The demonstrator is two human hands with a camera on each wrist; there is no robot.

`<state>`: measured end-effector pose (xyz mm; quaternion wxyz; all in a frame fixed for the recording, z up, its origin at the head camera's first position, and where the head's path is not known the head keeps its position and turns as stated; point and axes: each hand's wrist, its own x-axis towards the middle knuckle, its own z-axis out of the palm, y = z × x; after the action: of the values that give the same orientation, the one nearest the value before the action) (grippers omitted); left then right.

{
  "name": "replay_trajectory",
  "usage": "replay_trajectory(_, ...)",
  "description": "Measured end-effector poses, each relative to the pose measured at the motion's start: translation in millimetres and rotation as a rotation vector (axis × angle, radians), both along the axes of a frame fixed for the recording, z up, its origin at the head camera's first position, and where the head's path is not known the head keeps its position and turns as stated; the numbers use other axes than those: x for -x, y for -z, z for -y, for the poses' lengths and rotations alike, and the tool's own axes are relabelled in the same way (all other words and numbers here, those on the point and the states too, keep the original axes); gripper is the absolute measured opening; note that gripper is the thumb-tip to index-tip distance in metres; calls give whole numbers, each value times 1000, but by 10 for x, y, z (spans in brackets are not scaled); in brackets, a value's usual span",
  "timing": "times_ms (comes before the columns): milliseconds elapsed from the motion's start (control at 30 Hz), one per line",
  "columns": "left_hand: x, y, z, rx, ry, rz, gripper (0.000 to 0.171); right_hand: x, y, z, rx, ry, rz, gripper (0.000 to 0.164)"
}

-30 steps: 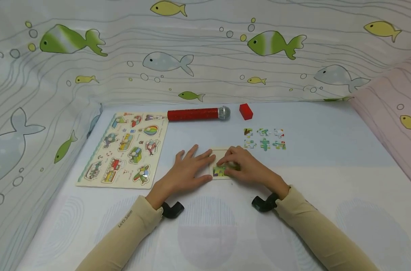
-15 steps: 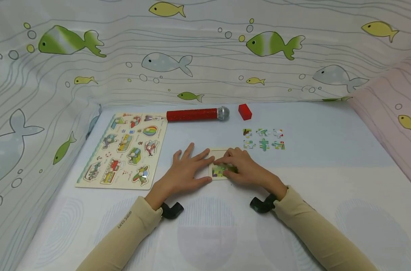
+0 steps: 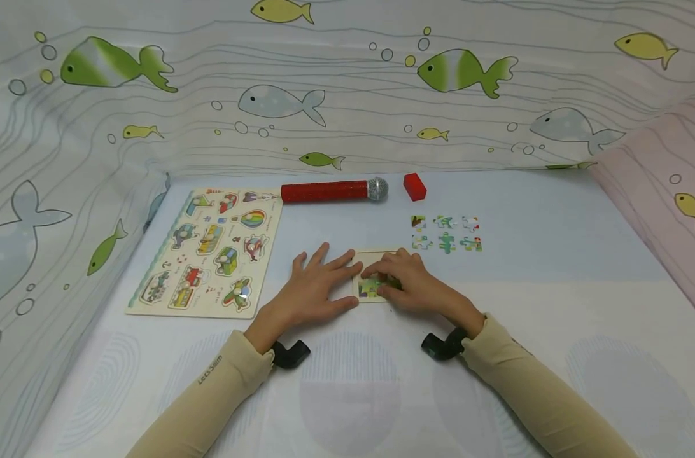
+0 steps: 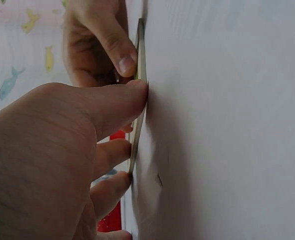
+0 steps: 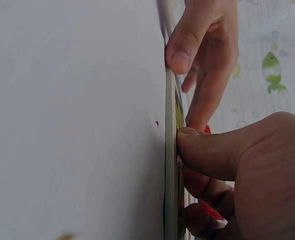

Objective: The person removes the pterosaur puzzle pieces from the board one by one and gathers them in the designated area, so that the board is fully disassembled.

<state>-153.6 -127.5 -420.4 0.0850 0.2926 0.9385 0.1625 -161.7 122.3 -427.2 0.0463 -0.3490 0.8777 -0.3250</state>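
A small wooden jigsaw tray [image 3: 372, 257] lies flat between my hands in the head view, with green puzzle pieces [image 3: 367, 289] set in its lower part. My left hand [image 3: 313, 284] rests with spread fingers at its left side; in the left wrist view the thumb touches the edge of the tray [image 4: 140, 45]. My right hand [image 3: 419, 281] bends over the tray, thumb and fingers curled at a puzzle piece on its surface. In the right wrist view the right thumb [image 5: 207, 150] presses close to the tray's face. The fingers hide most of that piece.
Several loose jigsaw pieces [image 3: 446, 243] lie in two rows behind my right hand. Farther back are a red toy microphone [image 3: 327, 191] and a red block [image 3: 415, 187]. A vehicle peg puzzle board [image 3: 210, 280] lies at the left. Fish-printed cloth walls [image 3: 347, 63] enclose the table.
Both hands stay almost in place. My right hand shifts slightly left over the tray, its fingers still at the green pieces. The head view sways a little.
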Motion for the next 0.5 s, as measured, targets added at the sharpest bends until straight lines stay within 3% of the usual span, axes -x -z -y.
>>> replay_trajectory(500, 8, 8, -3, 4, -8, -2, 65, 13, 11, -6, 47, -4, -2, 30)
